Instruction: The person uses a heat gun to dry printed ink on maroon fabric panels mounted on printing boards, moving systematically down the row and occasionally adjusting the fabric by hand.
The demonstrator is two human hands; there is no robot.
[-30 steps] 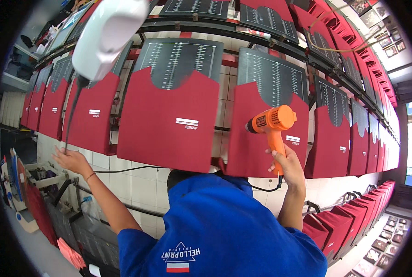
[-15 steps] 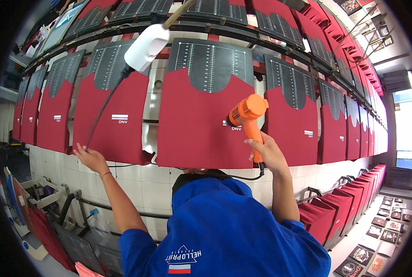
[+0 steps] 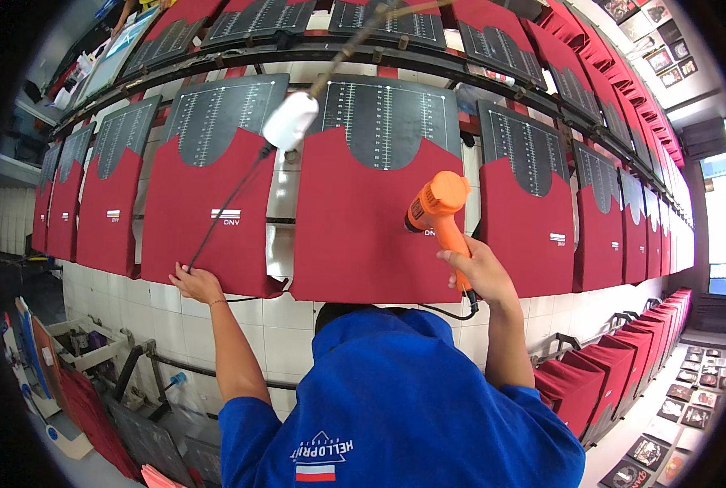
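My right hand [image 3: 483, 275] grips an orange heat gun [image 3: 444, 199] by its handle. The gun's dark nozzle points left, above the printed mark on a maroon shirt [image 3: 363, 244] stretched over a dark board [image 3: 387, 122]. A black cable leaves the handle's bottom. My left hand [image 3: 197, 285] pinches a thin black cord [image 3: 225, 210] by the front edge of the neighbouring maroon shirt [image 3: 208, 183]. That cord runs up to a white plug connector [image 3: 291, 120], which hangs above the boards from a tan cable [image 3: 343, 58]. Part of the heat gun's cable is hidden by my body.
More shirt-covered boards [image 3: 526, 146] stretch left and right in a curved row. Behind them runs a dark rail [image 3: 428, 67] with another row beyond. Maroon shirts on boards [image 3: 570, 382] stand behind me on the right. A metal frame [image 3: 147, 358] stands at lower left.
The white connector and cord have swung right and nearer. My left hand has moved right along the shirt's front edge. The heat gun has shifted slightly left over the print; the view shifted a little.
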